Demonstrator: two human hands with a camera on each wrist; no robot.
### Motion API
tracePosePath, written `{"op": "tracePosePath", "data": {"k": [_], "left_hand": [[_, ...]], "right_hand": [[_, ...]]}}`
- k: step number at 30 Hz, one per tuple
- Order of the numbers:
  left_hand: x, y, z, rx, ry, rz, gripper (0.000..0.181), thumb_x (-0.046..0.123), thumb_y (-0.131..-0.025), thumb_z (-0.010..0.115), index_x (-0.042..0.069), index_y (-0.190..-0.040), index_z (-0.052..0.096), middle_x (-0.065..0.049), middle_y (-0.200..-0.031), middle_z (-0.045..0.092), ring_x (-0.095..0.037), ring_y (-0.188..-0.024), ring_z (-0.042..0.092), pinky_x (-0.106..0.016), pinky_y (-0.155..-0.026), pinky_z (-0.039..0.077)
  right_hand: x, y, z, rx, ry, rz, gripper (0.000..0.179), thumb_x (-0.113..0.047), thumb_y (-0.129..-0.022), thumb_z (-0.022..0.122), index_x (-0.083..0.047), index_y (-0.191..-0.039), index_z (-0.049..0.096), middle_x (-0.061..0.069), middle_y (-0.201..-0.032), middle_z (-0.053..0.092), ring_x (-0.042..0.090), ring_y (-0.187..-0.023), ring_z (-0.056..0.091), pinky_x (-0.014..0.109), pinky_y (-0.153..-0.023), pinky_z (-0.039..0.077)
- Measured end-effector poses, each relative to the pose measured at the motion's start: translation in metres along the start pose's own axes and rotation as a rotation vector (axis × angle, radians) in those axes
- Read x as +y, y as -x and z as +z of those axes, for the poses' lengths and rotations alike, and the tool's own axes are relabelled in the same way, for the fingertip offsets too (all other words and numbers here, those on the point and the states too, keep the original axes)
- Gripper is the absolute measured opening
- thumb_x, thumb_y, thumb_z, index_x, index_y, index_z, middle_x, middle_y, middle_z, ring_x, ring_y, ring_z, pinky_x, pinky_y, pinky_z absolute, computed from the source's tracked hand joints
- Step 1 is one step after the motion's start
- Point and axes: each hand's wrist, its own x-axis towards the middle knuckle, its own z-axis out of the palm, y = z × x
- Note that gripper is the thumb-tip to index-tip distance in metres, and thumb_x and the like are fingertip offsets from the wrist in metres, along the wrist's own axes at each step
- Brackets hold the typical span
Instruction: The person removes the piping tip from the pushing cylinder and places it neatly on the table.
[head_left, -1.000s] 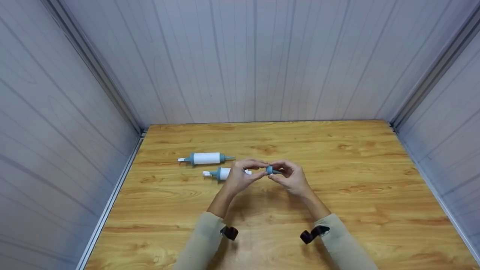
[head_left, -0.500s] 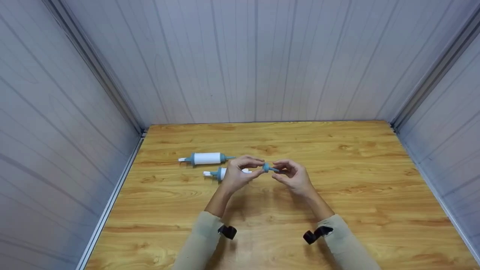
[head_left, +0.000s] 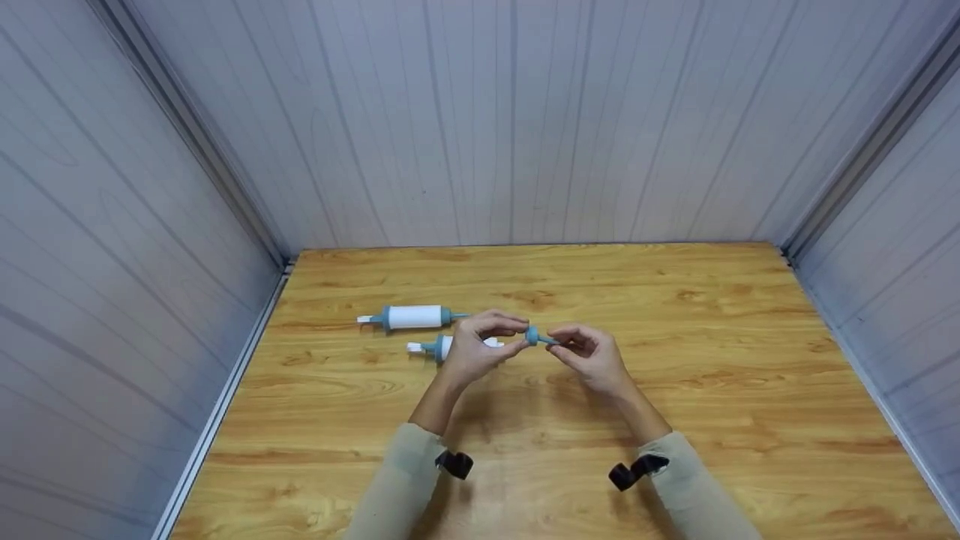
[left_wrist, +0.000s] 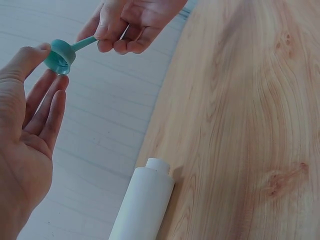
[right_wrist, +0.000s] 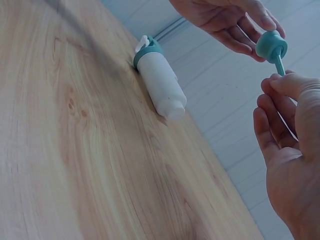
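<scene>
A teal nozzle cap (head_left: 532,335) with a wide threaded collar and a thin spout is held up between both hands. My left hand (head_left: 474,351) pinches the collar between thumb and fingertips, its hollow underside facing the palm in the left wrist view. Thumb and fingers of my right hand (head_left: 596,362) pinch the end of the spout (right_wrist: 279,65). Beside and partly behind the left hand, a white bottle (left_wrist: 145,205) lies on its side. Its bare neck (right_wrist: 174,109) points right, and a teal fitting (right_wrist: 147,49) with a white clip sits at its other end.
A second white bottle (head_left: 415,316), with teal ends and a thin spout at the right, lies farther back on the wooden table (head_left: 675,300). Pale panel walls (head_left: 480,120) close off the back and both sides. Black wrist cameras (head_left: 454,464) sit on both sleeves.
My right fingers have slid off the collar to the right and now pinch the spout's end. The left hand has moved slightly, holding the collar, and more of the cap shows.
</scene>
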Motion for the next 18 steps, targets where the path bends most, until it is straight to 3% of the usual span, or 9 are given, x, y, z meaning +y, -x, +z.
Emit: {"op": "tracePosePath", "data": {"k": [10, 18], "left_hand": [[-0.0017, 0.0018, -0.0008, -0.01, 0.026, -0.014, 0.024, 0.005, -0.097, 0.088, 0.002, -0.12, 0.086, -0.021, -0.126, 0.082, -0.007, -0.114, 0.078, -0.034, -0.103, 0.067], [-0.0032, 0.0028, 0.0014, -0.018, 0.061, -0.002, 0.024, 0.001, -0.097, 0.086, -0.002, -0.121, 0.084, -0.025, -0.126, 0.081, -0.006, -0.11, 0.081, -0.043, -0.102, 0.068]], "right_hand": [[-0.0063, 0.002, -0.0011, 0.026, 0.024, 0.08, 0.022, 0.009, -0.102, 0.074, 0.023, -0.119, 0.072, -0.016, -0.1, 0.081, 0.002, -0.097, 0.08, 0.018, -0.09, 0.065], [-0.0058, 0.001, 0.0011, 0.064, 0.026, 0.076, 0.019, 0.01, -0.101, 0.074, 0.023, -0.115, 0.073, -0.017, -0.1, 0.083, 0.0, -0.096, 0.081, 0.018, -0.089, 0.065]]}}
